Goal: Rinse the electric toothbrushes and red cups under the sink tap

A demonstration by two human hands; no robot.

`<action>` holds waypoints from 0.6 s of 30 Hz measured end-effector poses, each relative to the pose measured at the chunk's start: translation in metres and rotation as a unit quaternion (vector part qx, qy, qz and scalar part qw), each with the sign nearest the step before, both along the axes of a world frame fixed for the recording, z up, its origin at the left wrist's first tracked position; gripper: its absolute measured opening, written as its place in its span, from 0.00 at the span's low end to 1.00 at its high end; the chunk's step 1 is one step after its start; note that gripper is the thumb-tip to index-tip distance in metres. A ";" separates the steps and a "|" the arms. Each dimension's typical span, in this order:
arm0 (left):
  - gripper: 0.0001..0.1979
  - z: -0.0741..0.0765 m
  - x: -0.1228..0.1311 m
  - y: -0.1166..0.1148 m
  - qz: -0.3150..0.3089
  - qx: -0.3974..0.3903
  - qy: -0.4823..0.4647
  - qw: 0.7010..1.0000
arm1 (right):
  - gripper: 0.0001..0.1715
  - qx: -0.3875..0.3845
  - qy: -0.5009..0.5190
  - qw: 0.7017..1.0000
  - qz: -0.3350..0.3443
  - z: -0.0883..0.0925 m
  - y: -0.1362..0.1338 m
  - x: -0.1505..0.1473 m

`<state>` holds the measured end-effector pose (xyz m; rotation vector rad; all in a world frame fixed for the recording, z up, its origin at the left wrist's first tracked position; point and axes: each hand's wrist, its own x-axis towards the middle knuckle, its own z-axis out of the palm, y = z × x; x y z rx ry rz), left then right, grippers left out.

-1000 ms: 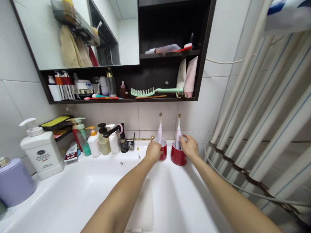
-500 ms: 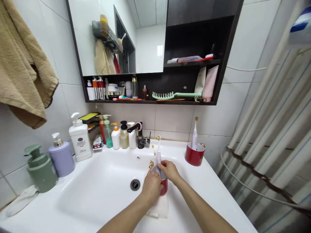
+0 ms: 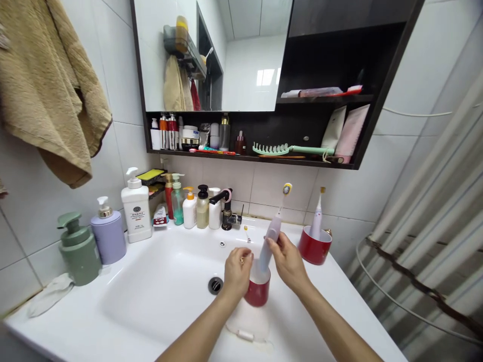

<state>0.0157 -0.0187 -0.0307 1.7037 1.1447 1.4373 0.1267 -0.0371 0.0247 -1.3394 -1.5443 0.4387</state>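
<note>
My right hand holds a pale electric toothbrush by its handle, tilted with its yellow-and-white head up and its lower end at the mouth of a red cup. My left hand is closed on the cup's left side, near a small gold piece at its fingers. Under the cup is a whitish flat piece at the basin's front. A second red cup stands on the right rim with another electric toothbrush upright in it.
Behind the white basin are a black faucet and a small brush head. Pump bottles line the left and back rim. A dark mirror cabinet hangs above, a towel at left, white pipes at right.
My right hand has lifted the toothbrush up in the cup and tilted it to the right. My left hand has shifted up along the cup's left side. The view has turned slightly left.
</note>
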 end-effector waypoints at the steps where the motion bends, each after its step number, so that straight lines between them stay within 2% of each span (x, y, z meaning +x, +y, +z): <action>1: 0.12 0.006 -0.001 0.001 -0.017 -0.035 -0.073 0.997 | 0.13 -0.014 0.025 0.999 0.025 0.000 -0.010 -0.001; 2: 0.13 0.011 -0.001 0.003 -0.049 -0.070 -0.143 0.986 | 0.13 -0.042 0.056 0.996 0.062 -0.003 -0.019 -0.003; 4: 0.16 0.018 0.000 0.003 -0.135 -0.141 -0.256 0.947 | 0.14 -0.130 0.119 0.975 0.135 -0.014 -0.033 -0.009; 7: 0.15 0.018 0.001 0.002 -0.214 -0.220 -0.348 0.886 | 0.16 -0.224 0.172 0.938 0.201 -0.035 -0.040 -0.016; 9: 0.12 0.015 0.000 0.001 -0.212 -0.246 -0.378 0.867 | 0.16 -0.224 0.159 0.940 0.204 -0.044 -0.038 -0.017; 12: 0.10 0.012 -0.001 0.001 -0.189 -0.255 -0.404 0.858 | 0.15 -0.199 0.134 0.956 0.168 -0.048 -0.035 -0.018; 14: 0.09 0.013 -0.002 0.002 -0.178 -0.263 -0.412 0.854 | 0.17 -0.230 0.174 0.941 0.174 -0.046 -0.036 -0.019; 17: 0.07 0.014 -0.002 0.001 -0.171 -0.279 -0.425 0.844 | 0.20 -0.296 0.247 0.897 0.215 -0.044 -0.039 -0.021; 18: 0.07 0.015 -0.001 0.001 -0.170 -0.282 -0.426 0.843 | 0.20 -0.298 0.242 0.899 0.213 -0.044 -0.040 -0.022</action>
